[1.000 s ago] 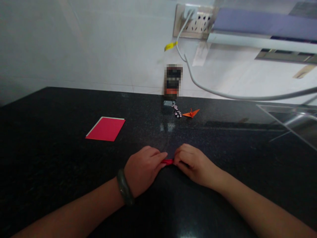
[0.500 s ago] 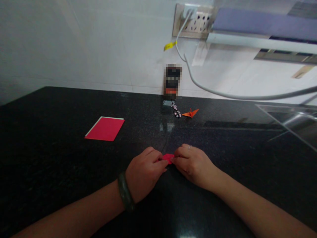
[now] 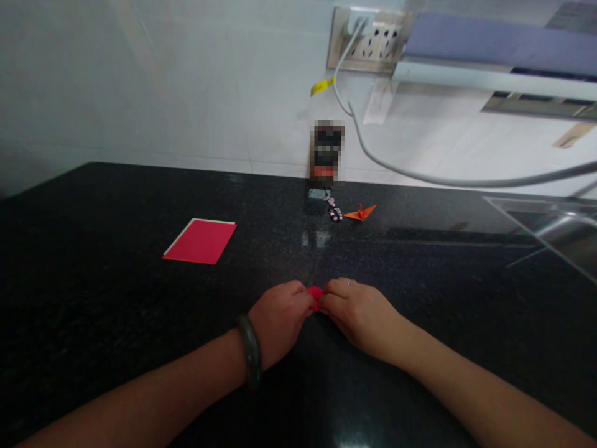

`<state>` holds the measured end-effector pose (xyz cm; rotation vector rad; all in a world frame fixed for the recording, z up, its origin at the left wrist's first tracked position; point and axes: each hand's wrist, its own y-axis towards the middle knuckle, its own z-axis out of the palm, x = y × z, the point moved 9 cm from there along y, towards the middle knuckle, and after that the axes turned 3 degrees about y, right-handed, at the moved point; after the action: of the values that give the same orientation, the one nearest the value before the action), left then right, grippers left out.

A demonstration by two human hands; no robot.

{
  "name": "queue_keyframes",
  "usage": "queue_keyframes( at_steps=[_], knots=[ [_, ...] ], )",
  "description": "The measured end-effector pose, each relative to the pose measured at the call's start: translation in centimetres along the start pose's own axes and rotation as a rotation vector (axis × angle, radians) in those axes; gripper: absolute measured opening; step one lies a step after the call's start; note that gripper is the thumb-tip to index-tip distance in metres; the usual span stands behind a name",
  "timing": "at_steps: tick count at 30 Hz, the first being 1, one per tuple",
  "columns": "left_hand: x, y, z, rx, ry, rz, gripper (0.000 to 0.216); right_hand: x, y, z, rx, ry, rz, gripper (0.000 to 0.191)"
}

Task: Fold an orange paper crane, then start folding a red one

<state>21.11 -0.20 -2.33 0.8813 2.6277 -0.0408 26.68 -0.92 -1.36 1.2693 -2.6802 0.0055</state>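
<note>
Between my two hands is a small folded piece of red paper [image 3: 315,298], mostly hidden by the fingers. My left hand [image 3: 283,317], with a dark bangle at the wrist, pinches its left side. On its right side, the fingers of my right hand [image 3: 357,311] are closed on the paper; a ring shows on one finger. Farther off to the left lies a stack of square paper sheets [image 3: 200,241], red on top with a white edge showing. An orange paper crane [image 3: 361,213] rests beyond my right hand.
A blurred-out phone-like object [image 3: 326,149] leans on the wall, its beaded strap [image 3: 334,208] lying on the black countertop [image 3: 116,298]. A grey cable [image 3: 420,180] runs from the wall socket [image 3: 368,40] to the right. A metal-edged sink [image 3: 555,230] is at right.
My left hand has shifted slightly right and turned, its thumb drawn in. Less of the red paper shows between the hands. The view has moved a little.
</note>
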Motion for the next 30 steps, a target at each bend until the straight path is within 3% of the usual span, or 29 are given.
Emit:
queue_keyframes(
  at_steps=[10, 30],
  knots=[
    [0.3, 0.2, -0.1, 0.007, 0.009, -0.045, 0.021, -1.7, -0.2, 0.0, -0.091, 0.23, 0.239, 0.02],
    [0.6, 0.4, 0.0, -0.009, 0.075, -0.088, 0.023, -2.9, -0.1, -0.1, -0.153, 0.388, 0.353, 0.012]
  ],
)
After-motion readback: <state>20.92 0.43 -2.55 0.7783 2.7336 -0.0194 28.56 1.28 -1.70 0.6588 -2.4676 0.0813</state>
